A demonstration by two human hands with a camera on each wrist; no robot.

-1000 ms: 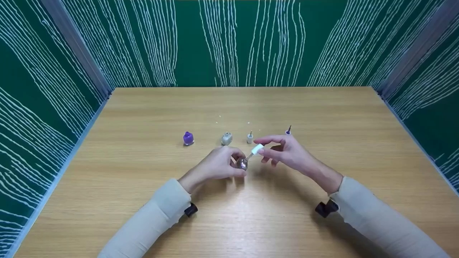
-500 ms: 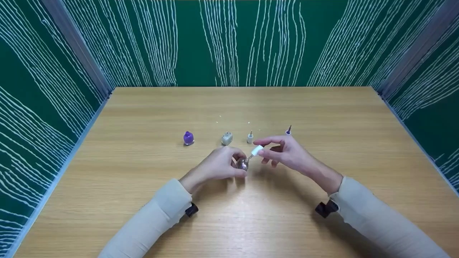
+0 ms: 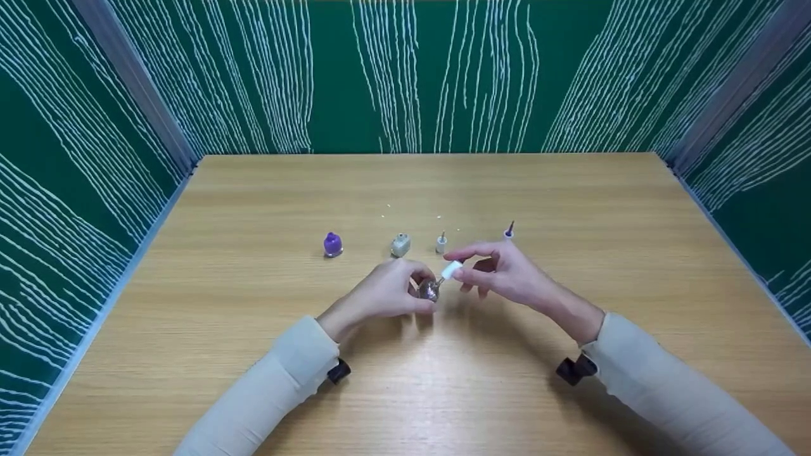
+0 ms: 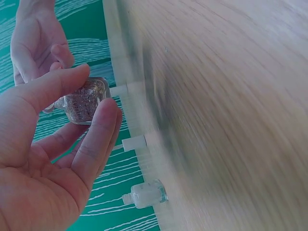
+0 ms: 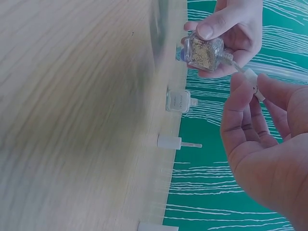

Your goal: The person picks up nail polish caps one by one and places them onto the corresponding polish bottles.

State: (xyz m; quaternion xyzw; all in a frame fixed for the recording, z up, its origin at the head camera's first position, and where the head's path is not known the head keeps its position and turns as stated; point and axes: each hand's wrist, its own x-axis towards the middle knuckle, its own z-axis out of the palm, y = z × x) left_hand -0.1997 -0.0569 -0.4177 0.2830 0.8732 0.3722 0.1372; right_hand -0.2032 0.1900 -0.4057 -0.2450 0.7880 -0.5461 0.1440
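Note:
A glittery nail polish bottle (image 4: 86, 102) is held above the table between the thumb and fingers of my left hand (image 3: 388, 290). It tilts toward the right hand in the head view. My right hand (image 3: 507, 272) pinches a white brush cap (image 3: 451, 270) between thumb and fingertips. The cap's thin stem reaches into the neck of the glitter bottle, as the right wrist view shows; the brush tip is hidden inside. Just beyond the hands stand an uncapped pale nail polish bottle (image 5: 179, 100) and a white cap (image 5: 169, 142) with its brush pointing up.
An uncapped purple nail polish bottle (image 3: 332, 244) stands to the left on the wooden table (image 3: 266, 190). Behind the right hand another white cap (image 3: 509, 234) stands with a dark brush upward. Small white flecks lie near the middle. Green walls (image 3: 329, 76) edge the table.
My right hand has moved slightly left and down, bringing the white cap closer to the glitter bottle's neck, so less stem shows. My left hand and the standing things are almost unmoved.

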